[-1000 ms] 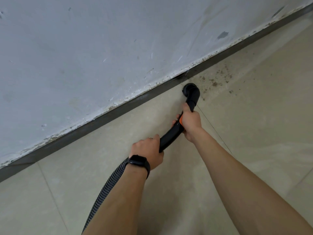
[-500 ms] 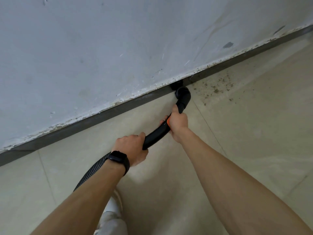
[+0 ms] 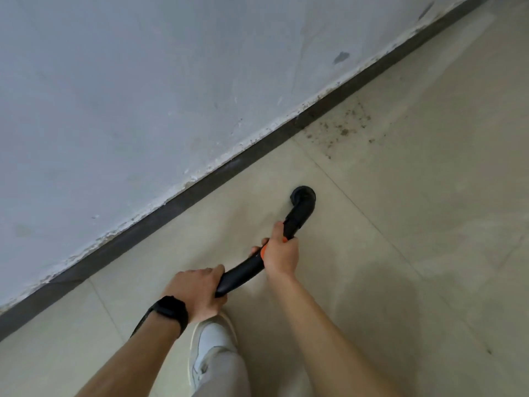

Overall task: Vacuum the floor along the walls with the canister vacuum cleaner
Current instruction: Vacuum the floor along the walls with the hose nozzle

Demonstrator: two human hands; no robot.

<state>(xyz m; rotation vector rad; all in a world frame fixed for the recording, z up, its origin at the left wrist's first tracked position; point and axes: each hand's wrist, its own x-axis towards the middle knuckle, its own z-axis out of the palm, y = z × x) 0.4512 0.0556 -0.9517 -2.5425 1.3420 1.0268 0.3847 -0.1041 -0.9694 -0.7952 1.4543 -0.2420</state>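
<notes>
Both hands hold the black curved vacuum handle (image 3: 243,270). My left hand (image 3: 197,292) grips its rear end, where the ribbed hose (image 3: 140,325) runs back under my wrist. My right hand (image 3: 282,255) grips farther forward, over an orange part. The round nozzle opening (image 3: 303,196) sits on the beige floor tile, a short way off the dark skirting (image 3: 217,181). Brown dirt specks (image 3: 340,130) lie on the floor beyond the nozzle, close to the skirting. The canister is out of view.
A scuffed white wall (image 3: 171,81) runs diagonally from lower left to upper right above the skirting. My foot in a white shoe (image 3: 211,348) stands on the tiles just below my left hand. Beige floor tiles (image 3: 429,253) spread to the right.
The nozzle has come back from the skirting, where it touched half a second ago, onto the open tile. Both hands kept their grip. My shoe is now in fuller view.
</notes>
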